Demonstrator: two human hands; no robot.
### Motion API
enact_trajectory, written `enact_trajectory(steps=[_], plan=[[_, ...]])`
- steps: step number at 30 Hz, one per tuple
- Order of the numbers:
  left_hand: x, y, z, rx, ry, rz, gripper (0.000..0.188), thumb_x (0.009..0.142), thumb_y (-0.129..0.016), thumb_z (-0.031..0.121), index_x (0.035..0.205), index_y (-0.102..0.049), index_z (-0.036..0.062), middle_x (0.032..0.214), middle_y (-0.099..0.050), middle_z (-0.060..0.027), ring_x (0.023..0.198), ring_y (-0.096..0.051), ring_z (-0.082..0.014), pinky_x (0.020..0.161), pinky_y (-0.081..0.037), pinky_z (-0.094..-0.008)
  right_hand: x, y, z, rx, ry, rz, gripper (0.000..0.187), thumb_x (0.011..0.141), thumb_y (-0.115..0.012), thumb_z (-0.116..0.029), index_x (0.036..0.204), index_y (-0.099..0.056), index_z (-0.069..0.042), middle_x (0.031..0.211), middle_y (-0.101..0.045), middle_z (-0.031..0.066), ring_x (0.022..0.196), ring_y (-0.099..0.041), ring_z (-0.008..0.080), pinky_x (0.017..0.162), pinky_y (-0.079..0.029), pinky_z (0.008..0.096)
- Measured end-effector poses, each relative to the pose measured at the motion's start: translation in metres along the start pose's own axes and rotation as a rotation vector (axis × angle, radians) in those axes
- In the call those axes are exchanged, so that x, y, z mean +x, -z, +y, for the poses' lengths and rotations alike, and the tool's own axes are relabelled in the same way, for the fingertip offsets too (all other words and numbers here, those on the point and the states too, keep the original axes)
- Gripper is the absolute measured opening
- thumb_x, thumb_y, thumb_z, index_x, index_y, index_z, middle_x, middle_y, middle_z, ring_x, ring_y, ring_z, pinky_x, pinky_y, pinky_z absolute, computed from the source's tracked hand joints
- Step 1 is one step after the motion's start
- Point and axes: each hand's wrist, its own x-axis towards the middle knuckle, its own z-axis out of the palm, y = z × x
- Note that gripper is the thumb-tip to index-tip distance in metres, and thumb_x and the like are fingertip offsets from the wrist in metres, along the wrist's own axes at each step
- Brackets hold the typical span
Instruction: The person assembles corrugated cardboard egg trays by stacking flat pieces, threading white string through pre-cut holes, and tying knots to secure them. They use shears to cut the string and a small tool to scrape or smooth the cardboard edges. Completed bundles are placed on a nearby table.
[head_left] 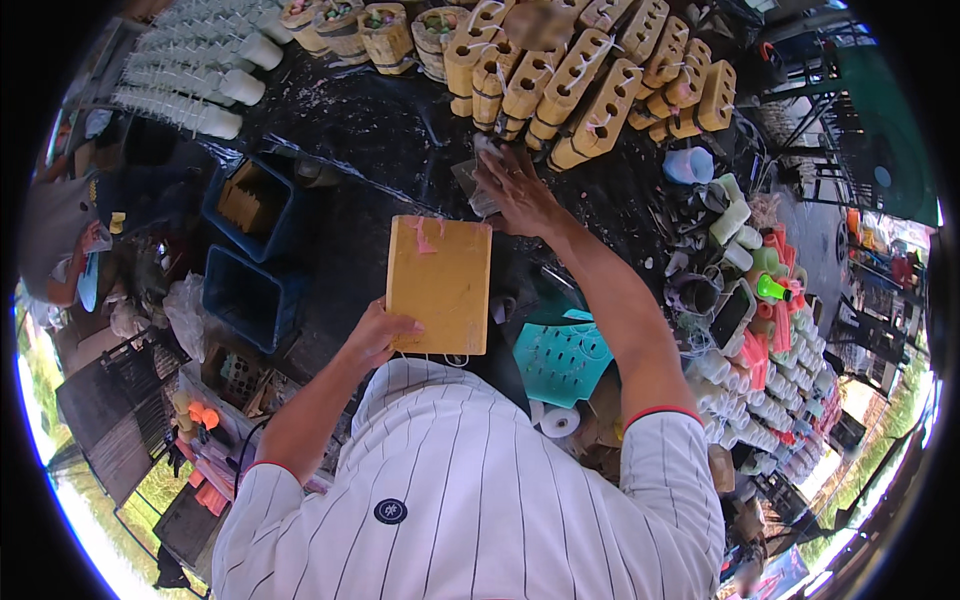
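Note:
My left hand (375,334) is closed on the lower left edge of a flat yellow rectangular mould block (438,290), its thumb lying on the face. Pink residue sticks to the block's upper edge, and thin cord shows beneath its lower edge. Farther out, my right hand (520,195) reaches over the black-covered table with its fingers stretched out. They are against or just above a piece of clear plastic (466,182). Whether the fingertips touch a small greyish-white item (488,148) I cannot tell. Several banded yellow moulds with round holes (575,85) stand just beyond that hand.
Two blue crates (245,300) stand at left, beside a person (62,235). White cylinders (215,85) fill the far left. A turquoise perforated basket (562,362) lies under my right arm. A light blue cup (688,165) and piled coloured candle-like pieces (770,310) are at right.

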Motion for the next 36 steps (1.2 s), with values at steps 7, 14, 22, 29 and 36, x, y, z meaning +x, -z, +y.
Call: enact_trajectory(steps=[7,14,22,29,36], plan=[[-0.016,0.019,0.006,-0.031,-0.005,-0.01,0.059,0.072,-0.078,-0.004,0.128,-0.06,-0.0061,0.116,-0.071,-0.0178,0.103,-0.073,-0.0298,0.099,-0.058,-0.0443,-0.025,0.015,-0.046,-0.098,-0.118,-0.244,0.08,0.085,-0.08,-0.04,0.153,-0.05,-0.008,0.159,-0.042,0.0208,0.147,-0.039,0.0483,0.119,-0.031,0.0663],[0.018,0.028,0.039,0.055,-0.024,-0.089,0.055,0.074,-0.076,0.0,0.127,-0.061,-0.0066,0.115,-0.071,-0.016,0.1,-0.074,-0.0287,0.094,-0.06,-0.0431,-0.083,0.058,-0.056,0.411,-0.703,-0.124,0.048,0.092,-0.067,-0.014,0.14,-0.061,-0.009,0.144,-0.058,0.0171,0.138,-0.05,0.0448,0.111,-0.047,0.0569],[0.084,0.003,0.057,0.086,0.1,-0.155,0.047,0.077,-0.074,-0.004,0.122,-0.063,-0.0074,0.114,-0.071,-0.016,0.101,-0.074,-0.0287,0.094,-0.059,-0.0427,-0.013,0.087,-0.161,0.072,-0.361,0.012,0.048,0.089,-0.062,-0.009,0.137,-0.063,-0.006,0.132,-0.066,0.0203,0.125,-0.061,0.0486,0.106,-0.048,0.0611],[0.087,0.01,0.059,0.017,0.184,-0.149,0.049,0.081,-0.072,-0.005,0.129,-0.061,-0.0041,0.115,-0.071,-0.017,0.101,-0.074,-0.03,0.089,-0.061,-0.0425,0.035,0.061,-0.153,0.093,-0.542,-0.137,0.046,0.093,-0.06,-0.015,0.138,-0.061,-0.008,0.122,-0.067,0.0217,0.122,-0.063,0.0462,0.103,-0.049,0.062],[0.083,0.008,0.066,0.038,0.193,-0.128,0.047,0.082,-0.075,0.0,0.127,-0.064,-0.0028,0.113,-0.072,-0.0148,0.099,-0.074,-0.0277,0.086,-0.063,-0.0409,0.055,0.091,-0.128,0.082,-0.526,-0.306,0.039,0.097,-0.057,-0.017,0.135,-0.061,-0.013,0.118,-0.07,0.0189,0.111,-0.07,0.0428,0.097,-0.055,0.0542]])
